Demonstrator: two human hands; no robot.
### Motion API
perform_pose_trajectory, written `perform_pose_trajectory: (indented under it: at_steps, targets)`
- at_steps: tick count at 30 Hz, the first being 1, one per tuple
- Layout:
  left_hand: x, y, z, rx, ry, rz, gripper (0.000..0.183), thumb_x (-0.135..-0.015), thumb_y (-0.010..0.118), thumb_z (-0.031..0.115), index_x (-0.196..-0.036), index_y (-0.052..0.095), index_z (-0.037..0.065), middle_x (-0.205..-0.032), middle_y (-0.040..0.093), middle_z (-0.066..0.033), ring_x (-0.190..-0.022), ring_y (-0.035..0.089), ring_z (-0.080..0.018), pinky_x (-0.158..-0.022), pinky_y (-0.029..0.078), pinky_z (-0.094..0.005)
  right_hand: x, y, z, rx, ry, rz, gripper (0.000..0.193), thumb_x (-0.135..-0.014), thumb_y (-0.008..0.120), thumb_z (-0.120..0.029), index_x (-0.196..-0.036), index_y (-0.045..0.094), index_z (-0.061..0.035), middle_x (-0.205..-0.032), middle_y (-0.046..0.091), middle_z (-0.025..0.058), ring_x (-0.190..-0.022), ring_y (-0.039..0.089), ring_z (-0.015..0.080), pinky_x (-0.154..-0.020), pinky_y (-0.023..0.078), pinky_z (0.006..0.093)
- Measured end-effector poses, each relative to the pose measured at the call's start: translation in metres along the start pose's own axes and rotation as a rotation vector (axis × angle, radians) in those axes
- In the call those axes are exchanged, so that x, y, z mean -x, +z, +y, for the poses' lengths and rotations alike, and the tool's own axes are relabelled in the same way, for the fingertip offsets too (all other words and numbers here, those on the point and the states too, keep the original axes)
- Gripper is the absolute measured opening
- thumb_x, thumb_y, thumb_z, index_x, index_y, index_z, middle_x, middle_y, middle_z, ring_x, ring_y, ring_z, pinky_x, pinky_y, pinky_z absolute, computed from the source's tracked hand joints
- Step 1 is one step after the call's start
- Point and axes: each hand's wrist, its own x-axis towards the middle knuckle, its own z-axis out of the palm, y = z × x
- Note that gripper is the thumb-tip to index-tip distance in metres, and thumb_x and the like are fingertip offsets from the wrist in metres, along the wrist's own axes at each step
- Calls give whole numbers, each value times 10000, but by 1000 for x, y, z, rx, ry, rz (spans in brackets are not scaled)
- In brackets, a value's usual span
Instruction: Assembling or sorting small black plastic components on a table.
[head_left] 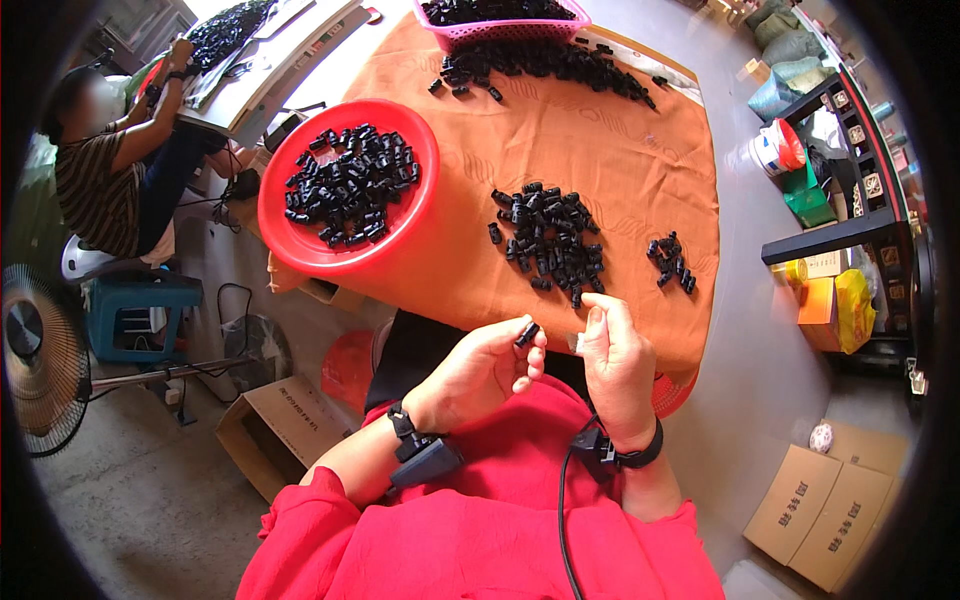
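Between the thumb and fingers of my left hand (478, 368) is a small black cylindrical plastic part (527, 335). My right hand (622, 370) is raised close beside it, thumb and forefinger pressed together; a small whitish bit (576, 342) shows by its fingers, too small to name. Just beyond my hands, a heap of the same black parts (548, 238) lies on the orange tablecloth (450, 270). A smaller group of black parts (671, 262) lies to the right. At the left of the table stands a red basin (428, 180) holding many more.
A pink basket (500, 32) of black parts stands at the far edge, with a long pile (550, 65) before it. Another person (110, 180) works at a table on the left. A fan (40, 350), cardboard boxes (820, 510) and a black shelf (830, 235) surround me.
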Motion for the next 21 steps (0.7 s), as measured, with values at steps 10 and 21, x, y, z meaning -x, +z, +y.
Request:
perform_pose_trajectory:
  at_steps: [10, 21]
  targets:
    - [-25, 5, 45, -430, 191, 124, 227, -939, 612, 243, -1066, 639, 57, -960, 659, -84, -851, 669, -201, -690, 550, -281, -8, -6, 25, -28, 52, 54, 147, -1012, 526, -125, -1086, 623, -41, -716, 658, 176, -676, 692, 333, -581, 517, 414]
    - [-63, 1, 26, -1993, 748, 523, 190, -861, 695, 191, -972, 622, 54, -923, 601, -155, -892, 607, -362, -779, 513, -439, -4, -2, 27, -18, 74, 20, 205, -1039, 492, -168, -1090, 633, -29, -702, 655, 141, -670, 680, 269, -587, 512, 378]
